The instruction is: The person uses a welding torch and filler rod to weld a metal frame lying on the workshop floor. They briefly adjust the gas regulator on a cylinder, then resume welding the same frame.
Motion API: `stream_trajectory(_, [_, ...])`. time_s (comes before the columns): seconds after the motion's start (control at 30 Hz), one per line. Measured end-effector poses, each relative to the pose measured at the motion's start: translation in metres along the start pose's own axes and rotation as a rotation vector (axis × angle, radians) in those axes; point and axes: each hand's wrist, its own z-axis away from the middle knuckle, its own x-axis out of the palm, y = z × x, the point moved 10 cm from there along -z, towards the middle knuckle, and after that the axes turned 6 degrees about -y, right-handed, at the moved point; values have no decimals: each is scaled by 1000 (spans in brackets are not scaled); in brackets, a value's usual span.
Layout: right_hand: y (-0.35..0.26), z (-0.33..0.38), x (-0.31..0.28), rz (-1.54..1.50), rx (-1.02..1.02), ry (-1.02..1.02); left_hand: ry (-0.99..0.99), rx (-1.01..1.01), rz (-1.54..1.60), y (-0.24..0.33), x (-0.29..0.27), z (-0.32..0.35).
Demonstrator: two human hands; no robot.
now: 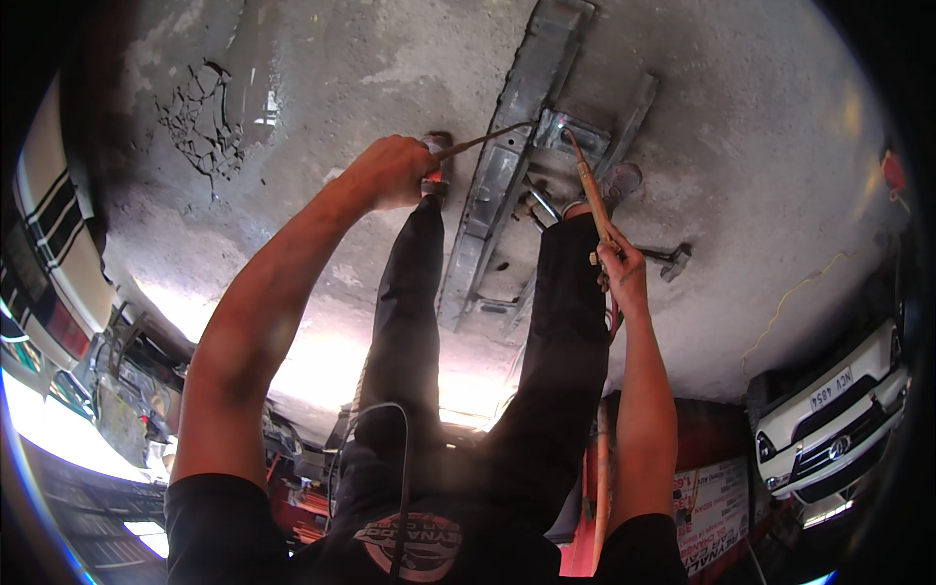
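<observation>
My left hand [395, 171] is closed around one end of a thin brown metal rod [483, 137]. The rod's far end reaches the edge of a long grey metal channel [499, 166] lying on the floor. In my right hand [622, 270] is a brass-coloured gas torch [592, 195], its narrow tip slanting up to a small metal bracket [577, 133] beside the channel. Tip and rod end are a short distance apart. I see no clear flame. My right fingers wrap the torch's lower body.
A hammer [673, 261] lies by my right hand, its handle partly hidden. A second metal bar [634, 122] runs alongside the bracket. Black cracks or scraps [203, 127] mark the concrete at left. A yellow cord [785, 300] and a white vehicle [834, 414] are at right.
</observation>
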Motion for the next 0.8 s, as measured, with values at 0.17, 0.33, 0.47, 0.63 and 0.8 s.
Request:
stream_trajectory(0.17, [1, 3, 4, 18, 4, -20, -1, -6, -1, -2, 2, 0])
stream_trajectory(0.33, [0, 5, 6, 27, 30, -19, -20, -5, 2, -3, -1, 0])
stream_trajectory(0.47, [2, 5, 7, 26, 42, -24, -10, -6, -2, -10, -1, 0])
stream_trajectory(0.63, [4, 6, 7, 40, 40, -28, -7, 1, -3, -14, 1, -1])
stream_trajectory(0.8, [9, 6, 10, 24, 46, -39, -34, -16, -18, -20, 3, -4])
